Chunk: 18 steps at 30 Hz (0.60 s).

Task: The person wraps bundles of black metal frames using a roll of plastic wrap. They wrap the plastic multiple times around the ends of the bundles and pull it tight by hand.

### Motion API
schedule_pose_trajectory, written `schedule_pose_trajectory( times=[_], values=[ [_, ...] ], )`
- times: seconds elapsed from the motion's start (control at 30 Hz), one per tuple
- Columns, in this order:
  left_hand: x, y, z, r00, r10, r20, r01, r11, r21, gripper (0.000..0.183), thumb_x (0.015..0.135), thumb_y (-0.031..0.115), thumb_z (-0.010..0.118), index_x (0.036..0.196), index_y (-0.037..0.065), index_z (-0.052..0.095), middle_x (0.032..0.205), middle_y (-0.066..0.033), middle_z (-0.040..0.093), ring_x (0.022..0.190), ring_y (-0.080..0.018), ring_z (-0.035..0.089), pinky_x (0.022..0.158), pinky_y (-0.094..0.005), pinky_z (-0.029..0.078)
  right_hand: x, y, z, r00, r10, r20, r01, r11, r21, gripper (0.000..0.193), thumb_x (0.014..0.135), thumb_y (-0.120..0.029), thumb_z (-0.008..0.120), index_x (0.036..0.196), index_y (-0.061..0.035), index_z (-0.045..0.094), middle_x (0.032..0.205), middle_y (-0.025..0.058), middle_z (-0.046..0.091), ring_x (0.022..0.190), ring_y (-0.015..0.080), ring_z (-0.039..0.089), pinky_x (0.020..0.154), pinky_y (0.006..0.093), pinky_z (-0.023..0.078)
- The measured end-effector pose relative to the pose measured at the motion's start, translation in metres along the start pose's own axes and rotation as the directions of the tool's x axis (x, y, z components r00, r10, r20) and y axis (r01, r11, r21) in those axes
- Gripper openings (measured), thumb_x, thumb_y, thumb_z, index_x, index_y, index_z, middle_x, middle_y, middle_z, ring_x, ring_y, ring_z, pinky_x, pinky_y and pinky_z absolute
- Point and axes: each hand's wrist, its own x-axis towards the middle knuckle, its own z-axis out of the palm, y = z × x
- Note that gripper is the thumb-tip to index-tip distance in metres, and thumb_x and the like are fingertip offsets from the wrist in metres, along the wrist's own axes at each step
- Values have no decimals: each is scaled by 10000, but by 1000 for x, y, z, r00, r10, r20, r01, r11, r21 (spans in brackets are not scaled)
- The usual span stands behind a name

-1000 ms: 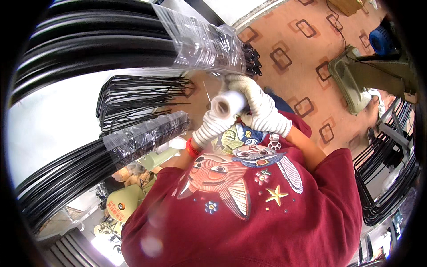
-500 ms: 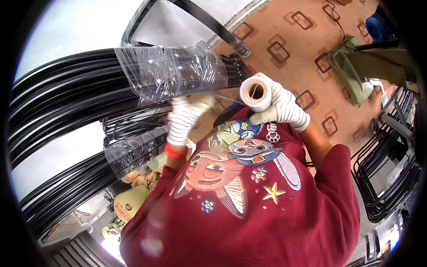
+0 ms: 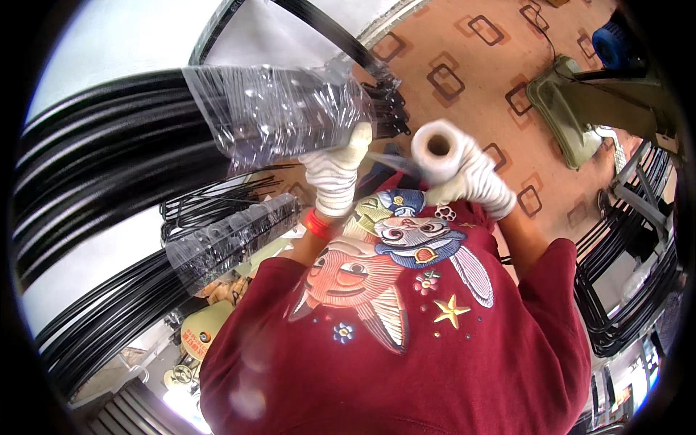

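Observation:
A bundle of black metal tubes (image 3: 109,138) reaches in from the left, its right part wound in clear stretch film (image 3: 283,109). My left hand (image 3: 335,177), in a white striped knit glove, grips the near lower edge of this wrapped part. Its thumb lies on the film, while the other fingers are partly hidden. My right hand (image 3: 475,181), gloved alike, is closed around a roll of stretch film (image 3: 438,152), its hollow core tilted up. A narrow twisted strip of film runs from the roll toward the bundle beside my left hand.
Below lies a second wrapped bundle of black tubes (image 3: 109,312). A black frame (image 3: 326,32) stands behind, near the patterned orange floor (image 3: 464,43). An olive-green machine part (image 3: 573,123) and a blue motor (image 3: 616,45) are at right, above stacked black frames (image 3: 616,312).
My left hand has moved right and up onto the wrapped bundle's edge. My right hand and the film roll have shifted slightly right.

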Motion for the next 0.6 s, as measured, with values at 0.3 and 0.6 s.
schedule_pose_trajectory(
  times=[0.3,0.6],
  values=[
    [-21,-11,-9,994,-49,-99,12,940,-340,668,666,159,760,1238,39,439,1168,-92,538,1038,-204,525,925,-344,397,213,17,23,967,-103,234,231,746,-625,504,658,-52,612,1151,-86,514,854,73,612,725,195,589,654,331,476],
    [-39,-74,-34,977,-211,-15,169,820,-547,357,888,230,473,1194,46,488,1188,-112,519,1099,-226,477,994,-381,339,247,89,55,908,-57,415,294,794,-532,319,881,-336,512,1103,-111,551,910,30,606,837,108,551,774,254,424]
  ],
)
